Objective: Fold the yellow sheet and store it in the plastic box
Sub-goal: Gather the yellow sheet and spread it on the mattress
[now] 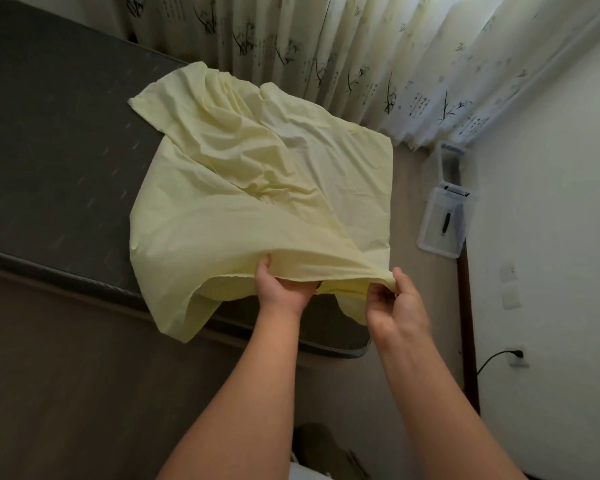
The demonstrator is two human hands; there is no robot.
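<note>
Mattress, dark grey, fills the left of the view; no bedding on the part that shows. Pale patterned curtain hangs behind it, along the far side.

Yellow sheet lies rumpled across the mattress's near right corner. It is creased and partly doubled over itself, with one flap draped off the near edge. No clean fold is made yet.

Plastic box, clear, stands on the floor against the right wall, well apart from the sheet. A small dark item lies in it. What looks like its lid leans just behind it.

Left grip is under the sheet's near hem, fingers tucked out of sight beneath the cloth and thumb up against the edge: holding the hem. Right grip, just beside it, pinches the same hem between thumb and fingertips and lifts it slightly.

Step in hand, as I judge it: finding and gathering an edge, the very start of folding. Storing is a long way off.

The next move calls for the two grips to run apart along the hem to the corners. Then the cloth needs a lift and shake flat, and the corners brought together squarely. The loose flap over the edge may drag and spoil the line.
</note>
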